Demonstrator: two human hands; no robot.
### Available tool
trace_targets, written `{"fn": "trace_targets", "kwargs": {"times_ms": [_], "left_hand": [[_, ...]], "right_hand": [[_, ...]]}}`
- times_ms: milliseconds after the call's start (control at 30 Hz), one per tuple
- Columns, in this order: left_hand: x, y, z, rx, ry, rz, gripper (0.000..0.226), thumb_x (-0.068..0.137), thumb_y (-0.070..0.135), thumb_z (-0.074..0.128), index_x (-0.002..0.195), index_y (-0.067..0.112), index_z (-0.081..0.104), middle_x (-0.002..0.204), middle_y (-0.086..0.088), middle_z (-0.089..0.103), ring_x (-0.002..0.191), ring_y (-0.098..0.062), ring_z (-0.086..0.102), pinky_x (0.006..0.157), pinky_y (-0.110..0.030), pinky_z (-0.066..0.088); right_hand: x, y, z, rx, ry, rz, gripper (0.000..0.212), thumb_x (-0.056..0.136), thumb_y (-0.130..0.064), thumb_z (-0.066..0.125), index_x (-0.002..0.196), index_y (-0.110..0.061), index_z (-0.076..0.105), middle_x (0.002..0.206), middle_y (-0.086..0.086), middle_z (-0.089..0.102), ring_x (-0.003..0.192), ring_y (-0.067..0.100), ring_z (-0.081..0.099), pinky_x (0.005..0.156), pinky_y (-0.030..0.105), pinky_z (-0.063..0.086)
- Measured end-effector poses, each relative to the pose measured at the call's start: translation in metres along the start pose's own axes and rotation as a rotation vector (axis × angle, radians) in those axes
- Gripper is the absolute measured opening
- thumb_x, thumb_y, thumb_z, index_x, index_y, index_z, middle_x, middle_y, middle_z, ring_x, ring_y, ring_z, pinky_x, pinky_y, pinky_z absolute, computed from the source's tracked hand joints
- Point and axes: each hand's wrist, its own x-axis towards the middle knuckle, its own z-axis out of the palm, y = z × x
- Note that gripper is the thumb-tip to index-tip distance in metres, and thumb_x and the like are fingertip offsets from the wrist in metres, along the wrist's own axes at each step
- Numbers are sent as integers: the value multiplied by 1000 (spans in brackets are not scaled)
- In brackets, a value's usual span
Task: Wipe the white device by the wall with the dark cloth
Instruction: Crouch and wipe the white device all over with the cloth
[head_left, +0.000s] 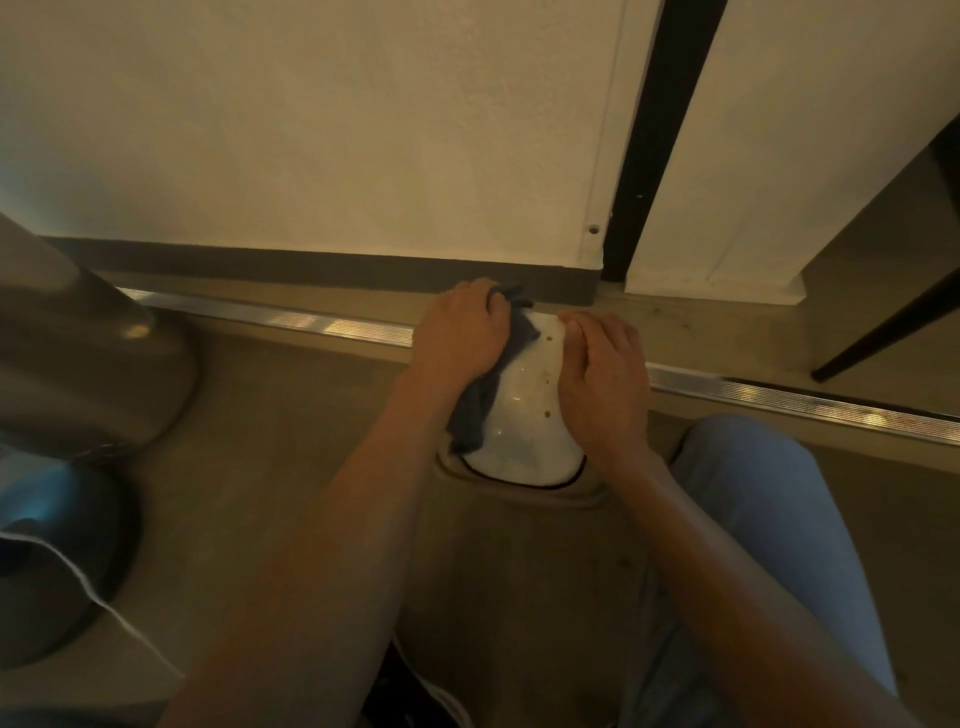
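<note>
The left hand (460, 332) has its grip closed on the dark cloth (483, 400), fingers curled over a bunched end at the far side of the white device (530, 415). The cloth trails down the device's left flank, pressed between palm and shell. The right hand (602, 379) lies on the device's right side, fingers loosely bent and laid flat against the shell, holding nothing else. The device is a rounded white dome sitting on the floor (291, 441), close to the wall (337, 130) and its dark skirting, and over a metal strip (270, 319) that runs left to right. A few small dark spots show on its top. At the far left stand a grey rounded body (88, 364) and a dark round base (62, 561). The person's knee in blue cloth (769, 509) is near right.
</note>
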Motion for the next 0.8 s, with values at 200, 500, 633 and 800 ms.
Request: {"fn": "trace_targets", "kwargs": {"times_ms": [200, 500, 633, 800], "left_hand": [[-37, 4, 10, 116, 129, 302, 39, 106, 34, 38, 132, 15, 60, 133, -6, 62, 125, -27, 55, 108, -38, 40], [-3, 5, -2, 6, 42, -70, 36, 105, 34, 36, 119, 12, 62, 117, -14, 64, 109, -33, 59, 93, -41, 45], [-28, 13, 14, 149, 125, 105, 50, 102, 55, 37, 130, 21, 60, 133, -3, 61, 128, -26, 52, 105, -41, 43], [-115, -26, 51, 53, 316, 133, 56, 106, 49, 35, 155, 24, 28, 165, -2, 24, 154, -27, 17, 123, -38, 21]], "right_hand": [[0, -1, 1, 14, 28, -23, 32, 104, -16, 39, 112, -3, 67, 110, 15, 68, 104, 23, 54, 97, 50, 48], [1, 0, 0, 38, -11, 0, 32, 105, -20, 38, 116, -6, 66, 115, 12, 66, 108, 19, 50, 99, 50, 47], [2, -1, 0, 42, -11, 2, 37, 105, -23, 36, 113, -5, 67, 113, 13, 67, 107, 20, 52, 99, 50, 47], [0, 2, 2, 35, -3, -10, 34, 105, -22, 38, 117, -6, 66, 115, 13, 66, 109, 18, 48, 98, 47, 48]]}}
